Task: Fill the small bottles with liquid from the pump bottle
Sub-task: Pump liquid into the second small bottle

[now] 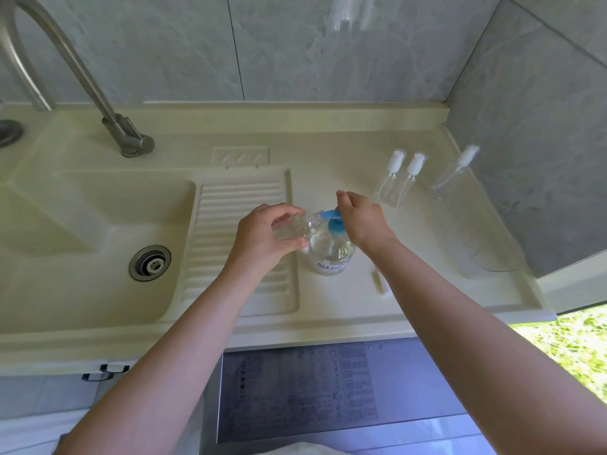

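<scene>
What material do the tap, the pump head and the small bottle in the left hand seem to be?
Tap: brushed metal, probably steel; grey with a dull sheen.
Pump head: blue plastic, likely; opaque, even colour.
Small bottle: clear plastic, it seems; see-through, with highlights.

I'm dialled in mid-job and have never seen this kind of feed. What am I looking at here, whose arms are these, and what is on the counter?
There is no machine here: these are a person's two bare arms, filmed by one wide-angle camera on their head, looking down at a cream counter beside a sink.

The left hand holds a small clear bottle, tipped on its side, its mouth at the blue spout. The right hand rests on the blue pump head of the pump bottle, which stands on the counter.

Further back stand three capped small bottles, two side by side and one apart nearer the wall. A small white part, perhaps a cap, lies near the pump bottle.
</scene>
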